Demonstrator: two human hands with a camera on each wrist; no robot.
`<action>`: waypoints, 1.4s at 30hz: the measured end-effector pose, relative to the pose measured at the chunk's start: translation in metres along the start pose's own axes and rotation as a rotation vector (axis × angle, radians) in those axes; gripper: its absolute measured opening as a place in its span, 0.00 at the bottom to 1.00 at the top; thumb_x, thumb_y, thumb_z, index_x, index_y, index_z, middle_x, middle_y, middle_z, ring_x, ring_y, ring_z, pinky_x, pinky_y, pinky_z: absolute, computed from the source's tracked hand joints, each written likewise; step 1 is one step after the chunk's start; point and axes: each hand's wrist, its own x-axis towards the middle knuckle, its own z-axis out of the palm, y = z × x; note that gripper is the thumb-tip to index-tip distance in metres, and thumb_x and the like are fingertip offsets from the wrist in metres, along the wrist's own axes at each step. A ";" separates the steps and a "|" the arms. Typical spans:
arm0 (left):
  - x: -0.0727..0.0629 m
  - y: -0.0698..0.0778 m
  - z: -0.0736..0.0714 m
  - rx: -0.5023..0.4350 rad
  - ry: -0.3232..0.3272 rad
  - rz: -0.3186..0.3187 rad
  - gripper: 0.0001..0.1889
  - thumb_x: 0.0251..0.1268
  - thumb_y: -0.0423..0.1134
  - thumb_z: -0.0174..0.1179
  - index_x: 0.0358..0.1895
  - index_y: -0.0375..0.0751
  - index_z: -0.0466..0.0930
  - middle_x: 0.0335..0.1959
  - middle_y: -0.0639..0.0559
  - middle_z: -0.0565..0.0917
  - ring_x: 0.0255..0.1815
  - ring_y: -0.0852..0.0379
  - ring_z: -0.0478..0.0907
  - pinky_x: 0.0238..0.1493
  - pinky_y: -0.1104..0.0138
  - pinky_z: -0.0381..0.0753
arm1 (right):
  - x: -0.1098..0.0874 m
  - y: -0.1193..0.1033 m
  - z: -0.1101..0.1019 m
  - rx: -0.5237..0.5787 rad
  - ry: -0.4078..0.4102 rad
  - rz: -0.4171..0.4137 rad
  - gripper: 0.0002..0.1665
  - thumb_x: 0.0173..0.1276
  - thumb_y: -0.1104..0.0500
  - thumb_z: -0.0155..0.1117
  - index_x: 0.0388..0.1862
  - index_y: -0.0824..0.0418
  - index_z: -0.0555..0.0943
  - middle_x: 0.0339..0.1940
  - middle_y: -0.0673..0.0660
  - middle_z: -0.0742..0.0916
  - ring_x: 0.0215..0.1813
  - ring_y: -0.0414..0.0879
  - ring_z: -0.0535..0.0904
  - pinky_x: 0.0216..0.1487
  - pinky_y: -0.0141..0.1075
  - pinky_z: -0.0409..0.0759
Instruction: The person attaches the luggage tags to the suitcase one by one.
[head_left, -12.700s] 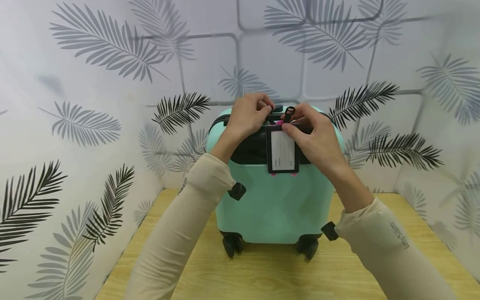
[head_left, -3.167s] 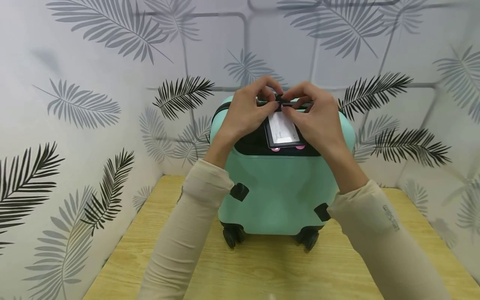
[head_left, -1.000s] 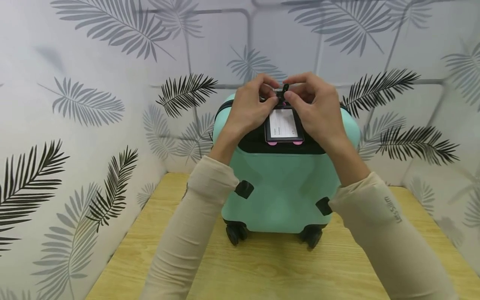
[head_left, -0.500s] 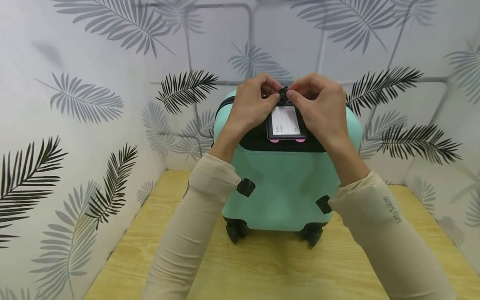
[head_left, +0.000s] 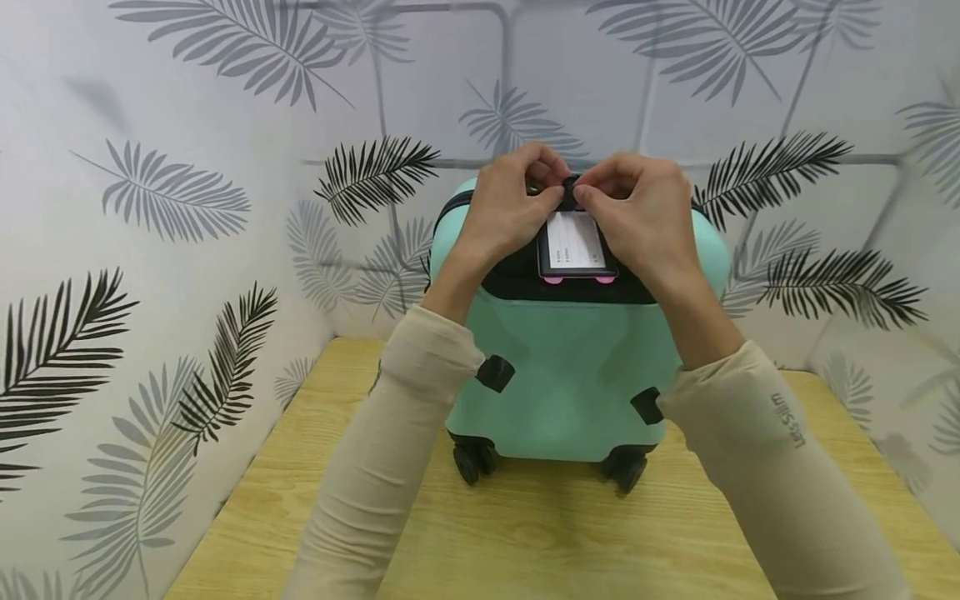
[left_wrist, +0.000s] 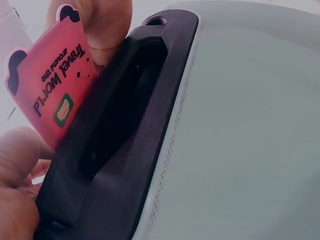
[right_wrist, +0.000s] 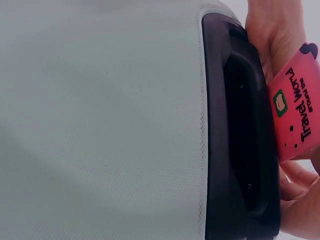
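A luggage tag (head_left: 574, 242) with a white card in a black frame lies against the black handle panel of a mint-green suitcase (head_left: 558, 375). Its pink back (left_wrist: 62, 82), lettered "Travel World", shows in both wrist views. From the left, my left hand (head_left: 506, 208) pinches the tag's black strap (head_left: 570, 193) close to the suitcase's top. My right hand (head_left: 645, 217) pinches the same strap from the right, thumb and forefinger against it. The fingertips of both hands nearly meet above the card. Fingers partly hide the strap's fastening.
The suitcase stands upright on its black wheels (head_left: 625, 468) on a wood-grain tabletop (head_left: 525, 542). A recessed black carry handle (right_wrist: 267, 115) runs beside the tag. Leaf-patterned walls (head_left: 180, 192) rise behind and on both sides.
Earlier the right hand held the strap's loose end up, and the tag hung lower down the front. Now that end no longer sticks up, and both hands have drawn together at the strap.
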 end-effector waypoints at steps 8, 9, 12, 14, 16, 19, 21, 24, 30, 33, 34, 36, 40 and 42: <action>-0.001 0.000 -0.001 -0.008 0.002 0.000 0.05 0.72 0.29 0.61 0.45 0.42 0.82 0.36 0.51 0.85 0.37 0.59 0.81 0.45 0.71 0.75 | 0.002 -0.001 -0.001 -0.002 -0.016 0.027 0.06 0.71 0.60 0.70 0.38 0.62 0.90 0.29 0.55 0.90 0.35 0.39 0.82 0.39 0.29 0.75; -0.001 0.000 -0.001 -0.009 0.000 0.001 0.05 0.73 0.29 0.61 0.45 0.42 0.82 0.36 0.51 0.86 0.37 0.59 0.81 0.45 0.71 0.75 | 0.002 0.000 -0.001 0.000 -0.017 0.029 0.06 0.70 0.59 0.70 0.38 0.62 0.90 0.29 0.54 0.90 0.35 0.39 0.82 0.39 0.29 0.75; -0.001 0.001 0.000 -0.004 -0.003 0.007 0.05 0.73 0.30 0.61 0.45 0.42 0.82 0.36 0.51 0.86 0.37 0.59 0.81 0.45 0.70 0.75 | 0.002 0.001 -0.001 -0.001 -0.013 0.033 0.06 0.70 0.59 0.71 0.37 0.61 0.90 0.29 0.53 0.90 0.34 0.39 0.82 0.39 0.29 0.75; -0.002 0.000 0.000 -0.005 -0.003 0.010 0.05 0.73 0.30 0.61 0.45 0.43 0.82 0.36 0.51 0.86 0.37 0.59 0.82 0.46 0.70 0.75 | 0.003 0.001 -0.001 0.002 -0.011 0.033 0.06 0.70 0.59 0.71 0.37 0.61 0.90 0.28 0.52 0.90 0.34 0.38 0.82 0.39 0.29 0.75; -0.002 0.000 0.000 -0.005 0.000 0.009 0.05 0.73 0.30 0.61 0.45 0.43 0.82 0.36 0.52 0.86 0.36 0.59 0.82 0.45 0.70 0.75 | 0.003 0.002 0.000 0.003 -0.007 0.031 0.06 0.70 0.60 0.71 0.37 0.62 0.90 0.28 0.52 0.89 0.33 0.37 0.82 0.38 0.28 0.75; -0.003 -0.001 0.000 -0.009 0.004 0.006 0.05 0.73 0.30 0.61 0.45 0.44 0.82 0.35 0.52 0.85 0.36 0.59 0.82 0.45 0.70 0.75 | 0.003 0.004 0.002 0.007 0.007 0.022 0.06 0.69 0.60 0.71 0.37 0.62 0.90 0.27 0.51 0.89 0.32 0.36 0.81 0.37 0.28 0.74; -0.003 -0.001 0.000 -0.012 0.006 0.001 0.05 0.73 0.30 0.61 0.45 0.44 0.82 0.35 0.52 0.86 0.35 0.59 0.82 0.45 0.70 0.75 | 0.004 0.004 0.003 0.005 0.018 0.016 0.05 0.69 0.61 0.71 0.37 0.62 0.90 0.26 0.51 0.89 0.31 0.35 0.80 0.37 0.27 0.73; -0.003 -0.001 0.000 -0.013 0.007 0.003 0.05 0.73 0.30 0.61 0.45 0.45 0.83 0.35 0.53 0.86 0.35 0.59 0.82 0.45 0.69 0.75 | 0.003 0.004 0.004 0.005 0.033 0.008 0.03 0.68 0.61 0.71 0.36 0.59 0.90 0.27 0.52 0.89 0.31 0.35 0.80 0.37 0.27 0.74; -0.001 0.000 -0.001 -0.019 0.012 0.016 0.06 0.73 0.30 0.61 0.44 0.45 0.83 0.34 0.52 0.86 0.35 0.60 0.82 0.46 0.69 0.74 | 0.006 0.003 0.006 -0.032 0.059 -0.004 0.03 0.71 0.60 0.69 0.40 0.58 0.86 0.37 0.55 0.88 0.32 0.39 0.79 0.37 0.29 0.74; -0.001 0.000 -0.001 -0.033 0.011 0.014 0.05 0.73 0.29 0.62 0.44 0.44 0.83 0.34 0.52 0.86 0.34 0.59 0.82 0.44 0.69 0.74 | 0.007 0.003 0.008 -0.042 0.065 -0.018 0.06 0.72 0.60 0.67 0.44 0.61 0.84 0.39 0.56 0.88 0.31 0.40 0.78 0.36 0.30 0.73; -0.001 0.000 -0.001 -0.039 0.010 0.012 0.05 0.73 0.29 0.62 0.44 0.44 0.83 0.34 0.52 0.86 0.34 0.58 0.82 0.44 0.69 0.75 | 0.007 0.004 0.009 -0.039 0.063 -0.023 0.06 0.73 0.60 0.66 0.44 0.61 0.83 0.40 0.56 0.87 0.31 0.41 0.79 0.36 0.30 0.73; -0.002 0.000 -0.001 -0.044 0.007 0.008 0.05 0.73 0.29 0.62 0.44 0.44 0.83 0.34 0.51 0.86 0.35 0.58 0.83 0.44 0.69 0.75 | 0.005 0.005 0.009 -0.026 0.048 -0.032 0.07 0.73 0.59 0.65 0.45 0.61 0.83 0.40 0.55 0.87 0.32 0.43 0.79 0.36 0.31 0.73; -0.002 0.000 -0.001 -0.035 0.006 0.005 0.05 0.72 0.30 0.63 0.44 0.44 0.83 0.34 0.51 0.86 0.36 0.58 0.83 0.46 0.69 0.76 | 0.001 0.009 0.007 0.021 0.022 -0.070 0.06 0.71 0.61 0.66 0.44 0.62 0.84 0.39 0.54 0.87 0.34 0.44 0.80 0.38 0.31 0.74; -0.003 0.000 0.000 -0.033 0.006 0.007 0.05 0.73 0.30 0.63 0.44 0.44 0.83 0.34 0.51 0.86 0.36 0.59 0.83 0.46 0.69 0.76 | -0.001 0.011 0.006 0.037 0.025 -0.091 0.05 0.69 0.62 0.67 0.42 0.62 0.85 0.39 0.55 0.88 0.33 0.43 0.80 0.38 0.31 0.74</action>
